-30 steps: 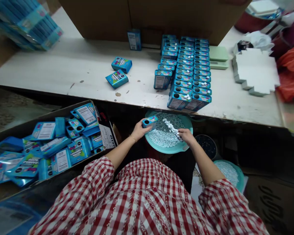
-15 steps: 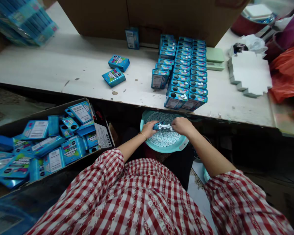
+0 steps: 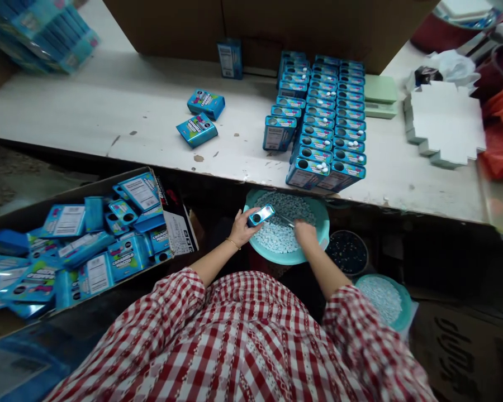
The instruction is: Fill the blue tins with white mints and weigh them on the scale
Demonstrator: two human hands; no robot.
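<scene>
The left hand (image 3: pixel 242 228) is pinching a small blue box (image 3: pixel 260 215) between thumb and fingers, holding it tilted with its round hole facing up, just above the near left rim of a teal bowl (image 3: pixel 321 237). The right hand (image 3: pixel 305 233) is dipping into the pale pellets (image 3: pixel 276 237) filling that bowl, fingers curled down among them; whether they are closing on any cannot be told. The bowl is sitting below the front edge of a long, scuffed white bench (image 3: pixel 109 106). On the bench, rows of upright blue boxes (image 3: pixel 322 117) are standing packed together right of centre, several showing white pellets at their holes, and two loose boxes (image 3: pixel 201 117) are lying flat to their left. Beyond the rows, a large brown carton (image 3: pixel 255 28) is blocking the back of the bench, with a pale green scale (image 3: pixel 379 95) and a stack of flat white card (image 3: pixel 446 120) off to the right. Left of the person, an open cardboard box (image 3: pixel 178 223) is holding a jumble of empty blue boxes. To the right of the teal bowl, a dark bowl (image 3: pixel 347 252) and a second teal bowl of pellets (image 3: pixel 383 298) are resting lower down. Red-and-white checked sleeves are filling the foreground.
</scene>
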